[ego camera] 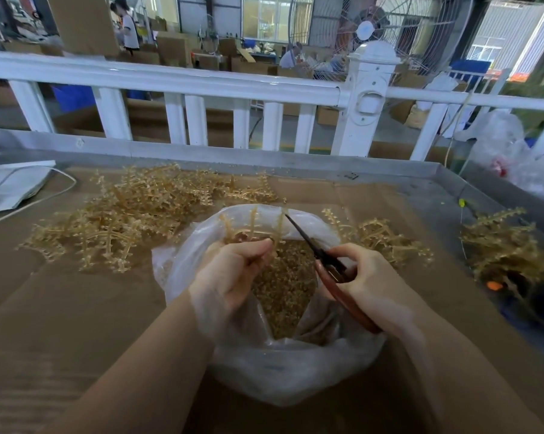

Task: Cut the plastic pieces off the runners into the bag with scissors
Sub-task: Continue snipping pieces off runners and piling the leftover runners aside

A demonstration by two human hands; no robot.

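Note:
A clear plastic bag [264, 371] stands open in front of me, its bottom covered with small amber cut pieces [283, 286]. My left hand [233, 270] pinches an amber plastic runner [252, 225] and holds it over the bag's far rim, its branches pointing up. In my right hand [371, 283] are scissors [324, 261] with reddish-brown handles. Their dark blades point up and left towards the runner, the tips near one of its branches.
A big heap of amber runners [133, 214] lies on the cardboard-covered table [61, 308] to the left. More runners [386, 239] lie right of the bag, and another heap of runners [508, 245] at the far right. A white fence [202, 86] stands behind the table's metal rim.

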